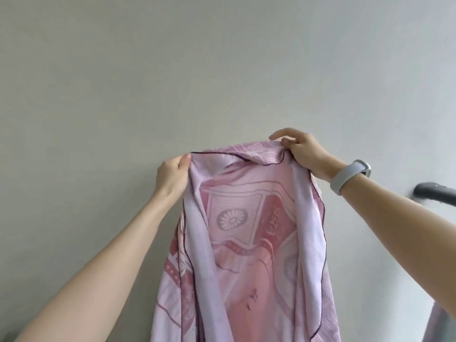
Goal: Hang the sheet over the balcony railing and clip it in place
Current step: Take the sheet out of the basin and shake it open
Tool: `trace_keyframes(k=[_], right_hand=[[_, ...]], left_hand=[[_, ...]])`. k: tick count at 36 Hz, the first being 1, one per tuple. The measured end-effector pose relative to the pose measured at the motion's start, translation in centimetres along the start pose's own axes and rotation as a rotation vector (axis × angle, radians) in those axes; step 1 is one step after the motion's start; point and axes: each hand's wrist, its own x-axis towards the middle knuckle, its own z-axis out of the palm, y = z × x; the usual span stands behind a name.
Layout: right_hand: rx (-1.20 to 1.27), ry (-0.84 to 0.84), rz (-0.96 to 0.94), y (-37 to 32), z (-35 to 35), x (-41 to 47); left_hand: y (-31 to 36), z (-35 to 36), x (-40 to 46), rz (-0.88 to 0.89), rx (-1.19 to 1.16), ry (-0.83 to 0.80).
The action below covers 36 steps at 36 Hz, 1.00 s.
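A pink sheet [237, 243] with a flower print and a dark stitched hem hangs in front of me, held up by its top edge. My left hand [172, 177] pinches the left end of that edge. My right hand [306, 151], with a grey wristband, grips the right end slightly higher. The cloth sags in folds between the two hands and drops out of view at the bottom. I see no clip.
A plain pale wall [197, 70] fills the background. A dark grey rail end [434, 193] meets the wall at the right edge, partly behind my right forearm. Some grey cloth [439, 322] shows at the bottom right corner.
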Motion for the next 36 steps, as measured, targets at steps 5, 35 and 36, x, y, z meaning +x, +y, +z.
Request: trace_keyframes(k=[5, 35, 36], right_hand=[[0.13, 0.299, -0.223, -8.3, -4.4, 6.6], [-0.598, 0.088, -0.004, -7.1, -13.6, 5.9], [-0.617, 0.151, -0.002, -7.7, -15.0, 5.6]], left_hand=[[11.1, -2.0, 9.5, 0.223, -0.274, 0.245], [13.8, 4.7, 9.4, 0.253, -0.243, 0.073], [15.6, 5.0, 9.6, 0.285, -0.256, 0.094]])
